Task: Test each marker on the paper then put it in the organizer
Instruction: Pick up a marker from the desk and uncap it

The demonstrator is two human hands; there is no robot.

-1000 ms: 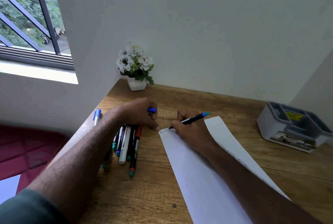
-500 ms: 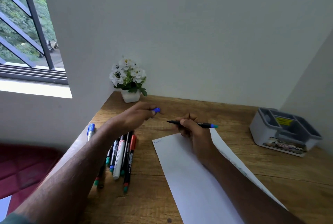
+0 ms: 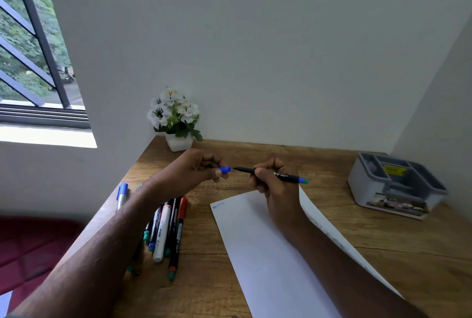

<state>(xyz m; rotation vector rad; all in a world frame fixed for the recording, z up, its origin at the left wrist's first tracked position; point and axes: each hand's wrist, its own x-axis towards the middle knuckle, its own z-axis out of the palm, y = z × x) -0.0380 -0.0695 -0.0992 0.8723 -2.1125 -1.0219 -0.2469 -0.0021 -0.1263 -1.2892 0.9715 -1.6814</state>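
Observation:
My right hand (image 3: 277, 184) grips a black marker (image 3: 286, 177) with a teal end, held level above the desk, its bare tip pointing left. My left hand (image 3: 194, 170) pinches the marker's blue cap (image 3: 225, 170), which sits just short of the tip. Below the hands lies a white sheet of paper (image 3: 263, 253) with small blue marks at its top left corner. Several markers (image 3: 166, 230) lie in a bunch on the desk under my left forearm. The grey organizer (image 3: 396, 184) stands at the far right.
A white pot of artificial flowers (image 3: 176, 118) stands in the back corner of the wooden desk (image 3: 383, 246). One blue-capped marker (image 3: 122, 195) lies alone near the desk's left edge. Walls close off the back and right; a window is at the left.
My right hand lifted the marker off the paper and turned it level. My left hand rose from the desk and brought the blue cap up to the marker's tip.

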